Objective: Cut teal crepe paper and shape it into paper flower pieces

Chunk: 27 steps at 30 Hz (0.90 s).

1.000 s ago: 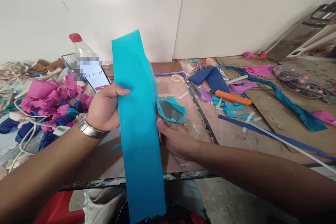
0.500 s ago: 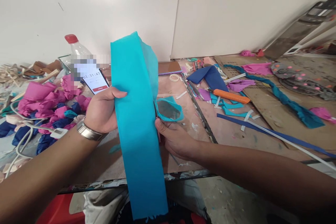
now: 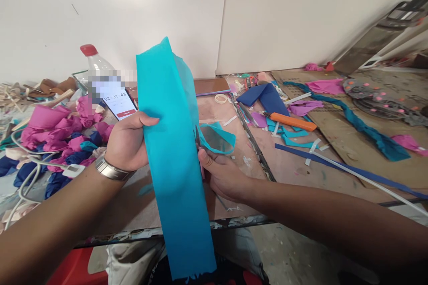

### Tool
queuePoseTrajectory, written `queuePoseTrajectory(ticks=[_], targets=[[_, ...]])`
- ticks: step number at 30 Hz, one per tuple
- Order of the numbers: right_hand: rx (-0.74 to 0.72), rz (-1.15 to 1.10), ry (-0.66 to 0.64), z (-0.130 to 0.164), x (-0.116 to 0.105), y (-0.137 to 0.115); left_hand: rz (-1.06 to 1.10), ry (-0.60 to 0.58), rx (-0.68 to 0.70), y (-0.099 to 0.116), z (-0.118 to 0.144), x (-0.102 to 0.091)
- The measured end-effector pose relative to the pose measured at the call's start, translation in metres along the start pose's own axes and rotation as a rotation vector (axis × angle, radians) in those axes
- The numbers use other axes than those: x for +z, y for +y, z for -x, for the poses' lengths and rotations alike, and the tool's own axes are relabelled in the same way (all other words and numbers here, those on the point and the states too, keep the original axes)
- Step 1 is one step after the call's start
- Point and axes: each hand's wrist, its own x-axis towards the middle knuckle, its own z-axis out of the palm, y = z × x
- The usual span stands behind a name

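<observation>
My left hand [image 3: 129,142], with a metal watch at the wrist, pinches the left edge of a long teal crepe paper strip [image 3: 174,164] and holds it upright over the table edge. My right hand [image 3: 222,173] sits at the strip's right edge, closed on scissors [image 3: 198,142] whose blades show against the paper. A cut teal curl [image 3: 217,138] hangs off to the right of the blades. The strip hides most of the scissors and my right fingers.
A phone [image 3: 117,102] showing a timer leans by a red-capped bottle [image 3: 92,60]. Pink and blue paper roses [image 3: 56,133] pile at the left with a white cable [image 3: 30,173]. An orange cutter [image 3: 292,121], a metal ruler [image 3: 254,144], paper scraps and cardboard [image 3: 368,142] lie to the right.
The teal strip and both hands have drifted slightly left. The top of the strip has spread a little, showing a back layer. The phone timer has advanced by a second.
</observation>
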Motion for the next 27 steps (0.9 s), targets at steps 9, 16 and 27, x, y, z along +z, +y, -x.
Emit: queuePoseTrajectory(ticks=[9, 16, 27], targets=[[0.048, -0.08, -0.021, 0.0037, 0.0019, -0.0023, 0.006, -0.002, 0.038, 0.0023, -0.0025, -0.0062], [0.052, -0.085, -0.028, 0.003, 0.0019, -0.0017, -0.006, -0.033, 0.044, 0.0017, -0.0014, -0.0071], [0.026, -0.097, -0.005, -0.0002, 0.0007, 0.0018, 0.012, -0.069, 0.017, -0.0036, 0.0003, -0.0044]])
